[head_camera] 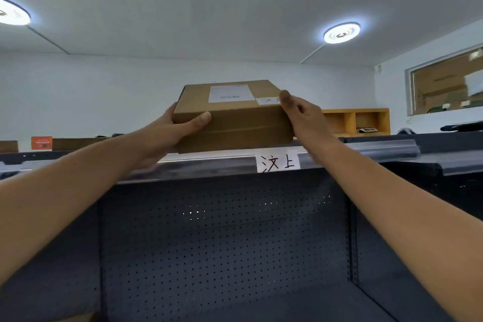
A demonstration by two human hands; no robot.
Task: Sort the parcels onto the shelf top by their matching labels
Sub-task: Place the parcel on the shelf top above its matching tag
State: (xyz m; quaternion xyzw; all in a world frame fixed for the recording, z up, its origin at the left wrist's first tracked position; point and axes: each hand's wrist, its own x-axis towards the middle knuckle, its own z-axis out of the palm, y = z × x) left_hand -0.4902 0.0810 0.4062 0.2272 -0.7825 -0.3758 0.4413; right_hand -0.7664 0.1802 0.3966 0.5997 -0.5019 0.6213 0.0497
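Observation:
A flat brown cardboard parcel [235, 123] sits at the front edge of the dark shelf top [386, 150], held from both sides. It carries a white shipping label [231, 93] and a small handwritten tag [269, 100] on its top. My left hand [172, 129] grips its left side, thumb across the front face. My right hand [300, 112] clasps its right corner. A white paper label [277, 163] with handwritten characters hangs on the shelf's front rail, just below the parcel's right end; the characters look like those on the parcel's tag.
The dark perforated back panel [224, 238] of the shelf unit fills the lower view. More brown boxes [75, 144] and an orange one [41, 143] sit on the shelf top at far left. A wooden cubby unit [355, 120] stands behind on the right, below a window [444, 86].

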